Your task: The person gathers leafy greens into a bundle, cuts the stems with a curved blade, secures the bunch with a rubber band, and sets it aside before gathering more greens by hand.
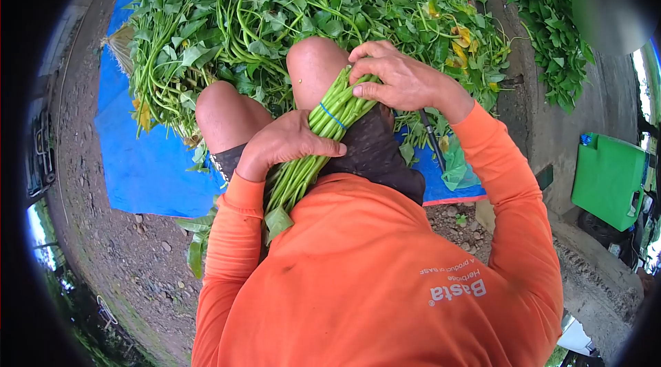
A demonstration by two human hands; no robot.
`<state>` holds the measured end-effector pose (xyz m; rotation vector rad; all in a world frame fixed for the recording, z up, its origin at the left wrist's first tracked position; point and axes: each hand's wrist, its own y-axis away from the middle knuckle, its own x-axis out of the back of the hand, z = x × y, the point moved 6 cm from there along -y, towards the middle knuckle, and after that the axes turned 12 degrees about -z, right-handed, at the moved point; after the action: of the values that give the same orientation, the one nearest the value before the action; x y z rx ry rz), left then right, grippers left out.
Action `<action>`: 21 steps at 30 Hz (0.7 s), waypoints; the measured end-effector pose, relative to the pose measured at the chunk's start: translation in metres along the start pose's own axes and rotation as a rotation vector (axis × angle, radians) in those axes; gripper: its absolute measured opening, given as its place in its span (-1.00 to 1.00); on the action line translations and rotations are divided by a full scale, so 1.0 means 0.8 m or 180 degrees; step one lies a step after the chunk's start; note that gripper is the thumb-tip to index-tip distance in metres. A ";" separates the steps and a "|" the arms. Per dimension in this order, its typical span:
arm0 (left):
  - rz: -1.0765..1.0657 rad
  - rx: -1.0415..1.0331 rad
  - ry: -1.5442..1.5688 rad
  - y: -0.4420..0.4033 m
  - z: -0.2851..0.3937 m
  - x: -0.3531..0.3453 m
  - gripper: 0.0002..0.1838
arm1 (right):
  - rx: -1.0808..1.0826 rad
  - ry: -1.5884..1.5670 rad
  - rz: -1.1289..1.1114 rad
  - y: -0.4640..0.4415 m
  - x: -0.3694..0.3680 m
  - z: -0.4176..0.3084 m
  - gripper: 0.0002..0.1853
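A bundle of green water spinach stems (329, 113) lies slantwise across my lap, a blue rubber band (333, 116) around its upper part. My left hand (292, 138) is wrapped around it below the band, thumb lying across the stems. At the upper end, my right hand (389, 78) has its curled fingers on the stem tips. The bundle's lower end rests against my orange shirt (372, 264), with one leaf (278, 222) showing there. In front of my knees spreads a large heap of leafy water spinach (227, 23).
Under the heap is a blue tarp (144, 174). On my right lie a thin dark rod (432, 136) and a green plastic bag (458, 167). Farther right are another pile of greens (547, 29) and a green container (606, 181). Gravelly ground (124, 257) lies to the left.
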<state>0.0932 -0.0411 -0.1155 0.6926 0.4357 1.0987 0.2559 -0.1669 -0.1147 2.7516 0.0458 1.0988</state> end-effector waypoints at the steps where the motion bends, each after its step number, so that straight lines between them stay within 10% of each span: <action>1: 0.0042 -0.0046 0.0019 0.000 0.000 0.002 -0.39 | 0.0007 -0.0003 -0.0103 -0.001 0.001 0.001 -0.73; 11: -0.0128 -0.0745 0.0640 -0.014 -0.023 -0.002 -0.26 | -0.0308 -0.1436 -0.0212 0.005 -0.049 0.067 -0.54; 14: -0.0158 -0.0745 0.1344 0.010 -0.033 0.017 -0.25 | -0.0744 -0.3815 0.1847 0.043 -0.043 0.085 -0.50; 17: -0.0050 -0.1011 0.1679 0.042 -0.053 0.052 -0.22 | -0.0615 -0.4056 0.1086 0.043 -0.058 0.055 -0.33; 21: -0.1165 -0.1514 0.2212 0.040 0.000 0.027 -0.16 | 0.1320 -0.4251 0.1071 -0.056 -0.042 -0.072 0.08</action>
<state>0.0810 -0.0124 -0.0931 -0.2080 0.8184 1.0153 0.1940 -0.1169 -0.1045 3.2919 -0.4031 -0.9688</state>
